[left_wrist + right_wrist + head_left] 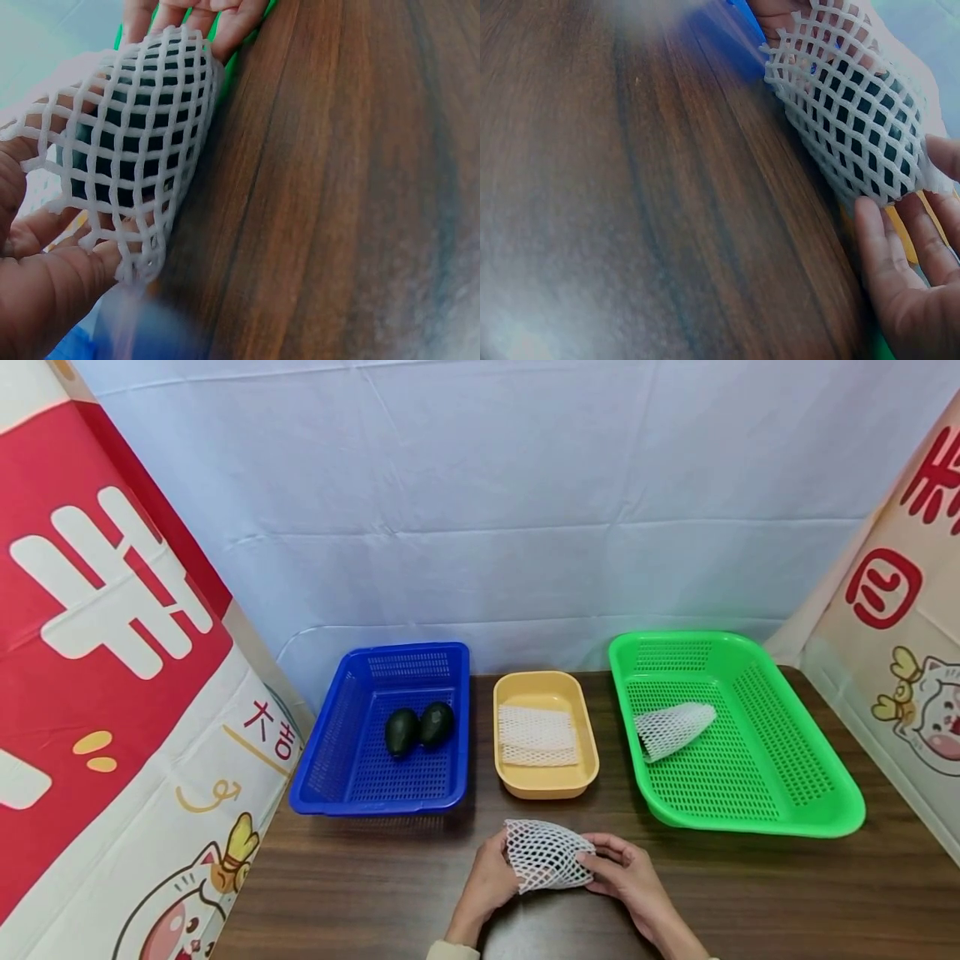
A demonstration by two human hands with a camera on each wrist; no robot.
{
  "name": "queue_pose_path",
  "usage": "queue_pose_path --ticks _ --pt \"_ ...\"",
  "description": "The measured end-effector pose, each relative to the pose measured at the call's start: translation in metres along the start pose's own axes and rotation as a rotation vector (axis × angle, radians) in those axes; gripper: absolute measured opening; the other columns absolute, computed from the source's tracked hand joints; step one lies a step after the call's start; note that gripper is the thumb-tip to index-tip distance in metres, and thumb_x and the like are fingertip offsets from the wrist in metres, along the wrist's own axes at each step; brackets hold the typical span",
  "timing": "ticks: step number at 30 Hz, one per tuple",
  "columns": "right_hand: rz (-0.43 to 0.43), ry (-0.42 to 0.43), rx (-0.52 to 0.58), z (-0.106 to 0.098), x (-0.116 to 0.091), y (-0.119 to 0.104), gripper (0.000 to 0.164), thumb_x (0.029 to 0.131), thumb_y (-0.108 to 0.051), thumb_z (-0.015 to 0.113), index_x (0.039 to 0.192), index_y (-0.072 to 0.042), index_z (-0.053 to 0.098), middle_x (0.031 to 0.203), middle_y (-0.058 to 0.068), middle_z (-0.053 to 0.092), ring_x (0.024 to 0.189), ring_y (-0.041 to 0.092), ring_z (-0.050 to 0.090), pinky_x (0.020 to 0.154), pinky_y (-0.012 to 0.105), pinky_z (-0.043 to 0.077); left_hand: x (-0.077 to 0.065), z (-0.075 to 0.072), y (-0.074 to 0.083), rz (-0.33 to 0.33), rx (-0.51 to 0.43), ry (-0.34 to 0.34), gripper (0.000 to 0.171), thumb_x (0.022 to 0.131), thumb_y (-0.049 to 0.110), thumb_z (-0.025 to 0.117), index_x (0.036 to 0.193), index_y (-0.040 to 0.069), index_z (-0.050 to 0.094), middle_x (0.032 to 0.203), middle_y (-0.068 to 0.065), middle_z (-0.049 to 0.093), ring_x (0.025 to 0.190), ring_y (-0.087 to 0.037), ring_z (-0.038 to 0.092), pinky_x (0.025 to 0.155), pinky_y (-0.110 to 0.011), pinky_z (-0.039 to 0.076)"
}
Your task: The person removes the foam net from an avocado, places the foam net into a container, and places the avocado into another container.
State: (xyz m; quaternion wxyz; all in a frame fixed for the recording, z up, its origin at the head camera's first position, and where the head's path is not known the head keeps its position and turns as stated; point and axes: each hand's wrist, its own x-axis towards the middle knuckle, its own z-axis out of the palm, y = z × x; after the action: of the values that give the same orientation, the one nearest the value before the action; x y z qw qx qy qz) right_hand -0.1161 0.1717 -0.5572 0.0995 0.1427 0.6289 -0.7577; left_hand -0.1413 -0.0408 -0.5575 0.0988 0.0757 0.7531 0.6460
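Note:
Low over the table's front, both hands hold a white foam net sleeve (551, 857) with a dark avocado (131, 142) inside it, showing through the mesh. My left hand (491, 877) grips the sleeve's open left end, its thumb outside the netting and some fingers within the opening. At the other, narrower end, my right hand (626, 878) pinches the net between thumb and fingers. Two bare avocados (418, 727) lie side by side in the blue basket (378, 807). A netted fruit (675, 730) rests at the left side of the green basket (750, 827).
Between the two baskets stands a small yellow tray (546, 792) holding flat white foam nets (536, 735). A pale cloth (487, 568) hangs behind the wooden table (337, 885), with printed panels at either side.

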Motion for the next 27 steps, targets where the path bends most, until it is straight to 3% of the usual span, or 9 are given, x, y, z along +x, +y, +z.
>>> queue_pose_path --ticks 7,9,11,16,18,22,25,27 --pt "-0.02 0.066 -0.005 0.0 0.0 0.0 0.029 0.083 -0.004 0.075 0.108 0.005 0.066 0.095 0.011 0.068 0.08 0.017 0.065 0.064 0.034 0.057 0.001 -0.001 -0.001 -0.013 -0.054 -0.024 0.048 0.07 -0.012 0.077 0.115 0.0 0.063 0.099 -0.002 0.066 0.089 -0.009 0.06 0.076 -0.021 0.048" --pt "-0.022 0.084 -0.012 -0.002 0.0 0.0 0.028 0.082 -0.004 0.075 0.108 0.005 0.067 0.093 0.01 0.068 0.079 0.016 0.065 0.062 0.031 0.056 0.0 -0.004 -0.001 -0.019 -0.082 -0.037 0.054 0.07 -0.013 0.075 0.121 -0.005 0.059 0.105 -0.005 0.065 0.093 -0.013 0.061 0.076 -0.023 0.05" --pt "-0.022 0.103 -0.033 -0.005 -0.001 -0.002 0.028 0.083 -0.005 0.075 0.108 0.004 0.067 0.092 0.008 0.069 0.078 0.014 0.065 0.061 0.029 0.055 -0.003 -0.008 0.009 -0.017 -0.086 -0.045 0.058 0.068 -0.017 0.072 0.123 -0.007 0.058 0.106 -0.008 0.064 0.094 -0.017 0.062 0.073 -0.024 0.051" --pt "-0.013 0.17 -0.094 -0.015 0.0 -0.009 0.03 0.085 -0.011 0.076 0.111 0.001 0.068 0.092 0.002 0.069 0.078 0.009 0.061 0.059 0.025 0.052 -0.003 -0.014 0.013 -0.04 -0.086 -0.037 0.06 0.065 -0.011 0.078 0.122 0.002 0.062 0.109 -0.009 0.062 0.091 -0.021 0.061 0.07 -0.027 0.052" --pt "-0.014 0.182 -0.123 -0.018 0.0 -0.011 0.032 0.085 -0.013 0.075 0.113 0.001 0.067 0.092 0.001 0.068 0.077 0.009 0.061 0.06 0.025 0.052 0.0 -0.016 0.004 -0.046 -0.094 -0.033 0.06 0.066 -0.006 0.081 0.122 0.006 0.063 0.111 -0.009 0.061 0.091 -0.02 0.061 0.07 -0.027 0.053" --pt "-0.053 0.149 -0.222 -0.019 0.001 -0.01 0.037 0.086 -0.018 0.076 0.116 0.001 0.065 0.092 0.005 0.068 0.074 0.011 0.061 0.058 0.026 0.05 0.0 -0.017 0.0 -0.041 -0.11 -0.031 0.059 0.066 -0.005 0.082 0.121 0.008 0.064 0.109 -0.009 0.062 0.089 -0.02 0.062 0.067 -0.027 0.053" --pt "-0.125 0.09 -0.298 -0.02 0.001 -0.007 0.041 0.087 -0.021 0.075 0.121 -0.002 0.063 0.094 0.007 0.069 0.07 0.012 0.058 0.053 0.025 0.046 0.0 -0.016 -0.001 -0.036 -0.097 -0.021 0.058 0.066 -0.003 0.083 0.119 0.008 0.064 0.107 -0.008 0.062 0.089 -0.019 0.062 0.069 -0.026 0.052" --pt "-0.188 0.035 -0.317 -0.021 0.0 -0.005 0.043 0.088 -0.02 0.074 0.126 -0.004 0.06 0.098 0.01 0.07 0.074 0.012 0.06 0.056 0.024 0.047 0.0 -0.015 -0.001 -0.032 -0.092 -0.015 0.057 0.066 -0.003 0.083 0.119 0.008 0.064 0.107 -0.008 0.062 0.089 -0.019 0.061 0.072 -0.026 0.051"
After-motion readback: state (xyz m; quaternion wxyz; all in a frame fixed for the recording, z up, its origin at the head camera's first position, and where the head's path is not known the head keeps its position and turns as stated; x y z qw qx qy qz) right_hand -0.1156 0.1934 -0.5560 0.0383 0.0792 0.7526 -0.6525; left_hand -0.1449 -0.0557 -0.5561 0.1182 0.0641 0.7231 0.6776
